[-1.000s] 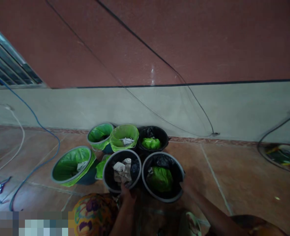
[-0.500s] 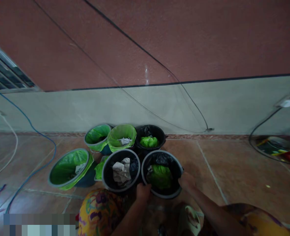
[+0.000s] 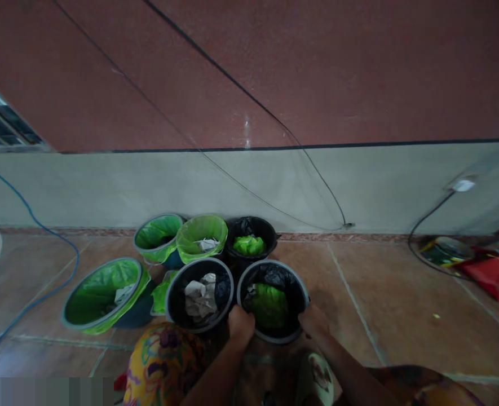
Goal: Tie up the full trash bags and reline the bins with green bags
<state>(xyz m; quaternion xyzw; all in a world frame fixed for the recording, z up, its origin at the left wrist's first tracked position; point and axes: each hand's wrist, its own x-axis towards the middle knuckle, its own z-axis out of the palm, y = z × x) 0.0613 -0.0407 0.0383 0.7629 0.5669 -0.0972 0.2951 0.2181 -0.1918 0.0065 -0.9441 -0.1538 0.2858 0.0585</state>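
Note:
Right in front of me stands a round bin (image 3: pixel 241 299) with a grey rim and a black bag lining it. Inside lies a crumpled green plastic bag (image 3: pixel 268 305). My left hand (image 3: pixel 241 324) is closed at the left side of its rim, and my right hand (image 3: pixel 314 320) is closed at the right side. Whether my fingers pinch the rim itself or the liner edge is hard to make out. Close by on the left is another black-lined bin (image 3: pixel 169 299) holding crumpled paper (image 3: pixel 201 296).
Behind stand a black bin (image 3: pixel 270 239) with a green bag and two green-lined bins (image 3: pixel 222 237) against the wall (image 3: pixel 105 186). Another green-lined bin (image 3: pixel 105 276) leans at left. A blue cable (image 3: pixel 42 223) crosses the floor; a red bag (image 3: pixel 494 276) lies far right.
My view has turned slightly right, so everything sits further left. My left hand has come up a little along the bin's rim; my right hand stays at the other side.

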